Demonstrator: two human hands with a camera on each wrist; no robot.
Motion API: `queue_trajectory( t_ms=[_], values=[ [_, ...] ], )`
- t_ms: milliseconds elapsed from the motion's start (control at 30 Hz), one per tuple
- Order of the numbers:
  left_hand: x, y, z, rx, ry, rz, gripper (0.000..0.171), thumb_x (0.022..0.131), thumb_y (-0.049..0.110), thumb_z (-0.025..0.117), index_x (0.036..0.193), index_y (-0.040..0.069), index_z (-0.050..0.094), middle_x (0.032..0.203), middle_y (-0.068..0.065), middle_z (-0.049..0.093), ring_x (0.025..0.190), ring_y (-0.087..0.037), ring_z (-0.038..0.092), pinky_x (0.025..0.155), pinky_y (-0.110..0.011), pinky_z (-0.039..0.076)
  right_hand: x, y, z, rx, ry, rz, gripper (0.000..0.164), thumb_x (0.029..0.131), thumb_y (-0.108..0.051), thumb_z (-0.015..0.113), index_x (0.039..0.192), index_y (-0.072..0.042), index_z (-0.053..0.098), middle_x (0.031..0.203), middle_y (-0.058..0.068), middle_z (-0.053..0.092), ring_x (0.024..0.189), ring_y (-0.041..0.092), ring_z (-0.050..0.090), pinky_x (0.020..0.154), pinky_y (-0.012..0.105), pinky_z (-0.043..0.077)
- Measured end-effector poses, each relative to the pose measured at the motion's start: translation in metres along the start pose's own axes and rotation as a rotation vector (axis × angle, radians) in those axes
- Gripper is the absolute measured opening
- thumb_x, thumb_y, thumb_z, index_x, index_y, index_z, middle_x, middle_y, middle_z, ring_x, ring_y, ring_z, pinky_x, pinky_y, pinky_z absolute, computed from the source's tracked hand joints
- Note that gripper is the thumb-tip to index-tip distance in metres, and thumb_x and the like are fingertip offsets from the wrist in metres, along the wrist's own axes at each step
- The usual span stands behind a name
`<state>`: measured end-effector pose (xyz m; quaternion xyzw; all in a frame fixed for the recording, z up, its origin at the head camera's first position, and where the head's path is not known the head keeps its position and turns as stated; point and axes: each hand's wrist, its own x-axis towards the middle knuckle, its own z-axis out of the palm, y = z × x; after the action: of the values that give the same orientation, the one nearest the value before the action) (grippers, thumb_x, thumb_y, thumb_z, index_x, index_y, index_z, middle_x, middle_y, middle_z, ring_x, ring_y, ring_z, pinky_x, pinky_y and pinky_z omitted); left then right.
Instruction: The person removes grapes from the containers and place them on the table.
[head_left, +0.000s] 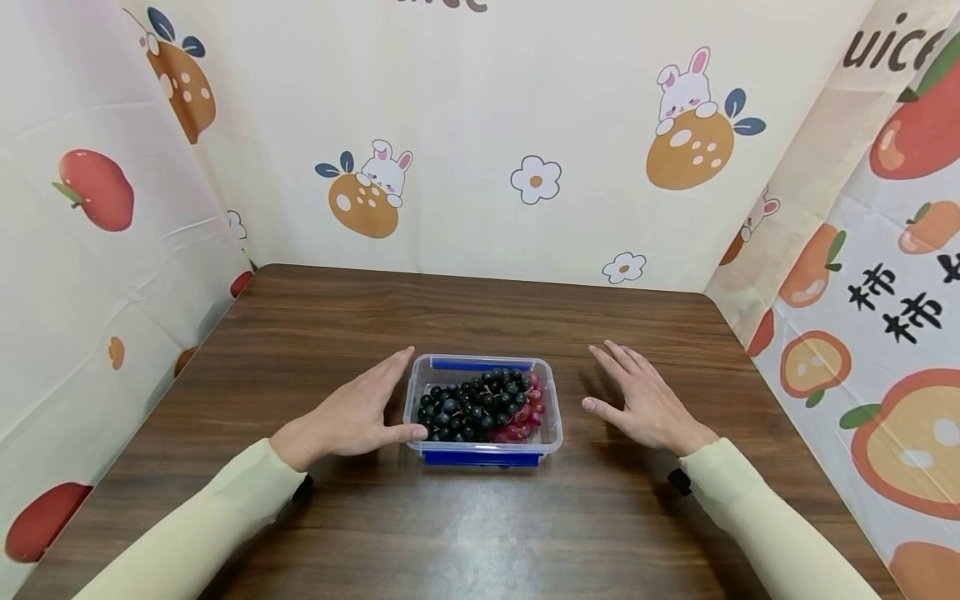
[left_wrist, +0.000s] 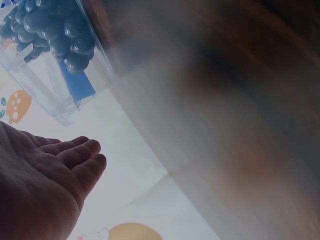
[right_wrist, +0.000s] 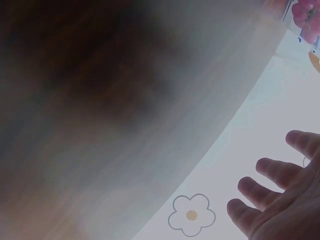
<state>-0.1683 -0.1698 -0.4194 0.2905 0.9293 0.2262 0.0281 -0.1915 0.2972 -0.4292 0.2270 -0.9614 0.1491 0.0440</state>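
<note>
A clear plastic box (head_left: 480, 447) with blue clips stands on the table, without a lid over its top. Inside lie dark grapes (head_left: 472, 406) and, on the right, red grapes (head_left: 525, 421). My left hand (head_left: 352, 412) is at the box's left side, fingers extended, its thumb tip at the near left rim; whether it touches is unclear. To the right of the box, apart from it, my right hand (head_left: 645, 404) is held with fingers spread and nothing in it. The left wrist view shows the dark grapes (left_wrist: 52, 27) through the box wall, beyond the left hand (left_wrist: 45, 175).
The brown wooden table (head_left: 480, 533) extends around the box on all sides. A printed cloth (head_left: 472, 100) with fruit and rabbits hangs behind the far edge, and similar cloths line the left and right sides.
</note>
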Motion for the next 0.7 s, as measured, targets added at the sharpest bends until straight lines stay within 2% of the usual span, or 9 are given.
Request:
queue_trajectory(
  t_ms=[367,533,700],
  values=[
    [0.0034,0.0059,0.0041,0.003,-0.016,-0.002,0.123,0.083,0.073,0.07,0.166,0.008,0.008,0.171,-0.01,0.014,0.154,-0.028,0.022,0.12,-0.051,0.028,-0.0002,-0.0059,0.0003,0.022,-0.003,-0.007,0.087,0.095,-0.061,0.062,0.165,-0.022,0.027,0.168,0.016,0.024,0.151,0.046,0.021,0.117,0.066,0.018],
    [0.0059,0.008,0.0053,0.018,-0.019,-0.008,0.128,0.079,0.082,0.065,0.165,0.006,0.009,0.17,-0.012,0.016,0.154,-0.028,0.023,0.12,-0.05,0.029,-0.0006,-0.0081,0.0004,0.026,0.006,-0.019,0.087,0.095,-0.06,0.063,0.165,-0.024,0.025,0.168,0.015,0.024,0.152,0.044,0.021,0.117,0.067,0.019],
    [0.0079,0.0087,0.0067,0.031,-0.024,-0.018,0.134,0.074,0.09,0.059,0.166,0.008,0.008,0.17,-0.012,0.017,0.153,-0.028,0.025,0.118,-0.049,0.032,-0.0016,-0.01,-0.0009,0.029,0.014,-0.027,0.087,0.095,-0.059,0.063,0.165,-0.026,0.024,0.168,0.012,0.023,0.152,0.043,0.022,0.117,0.067,0.02]
  ],
)
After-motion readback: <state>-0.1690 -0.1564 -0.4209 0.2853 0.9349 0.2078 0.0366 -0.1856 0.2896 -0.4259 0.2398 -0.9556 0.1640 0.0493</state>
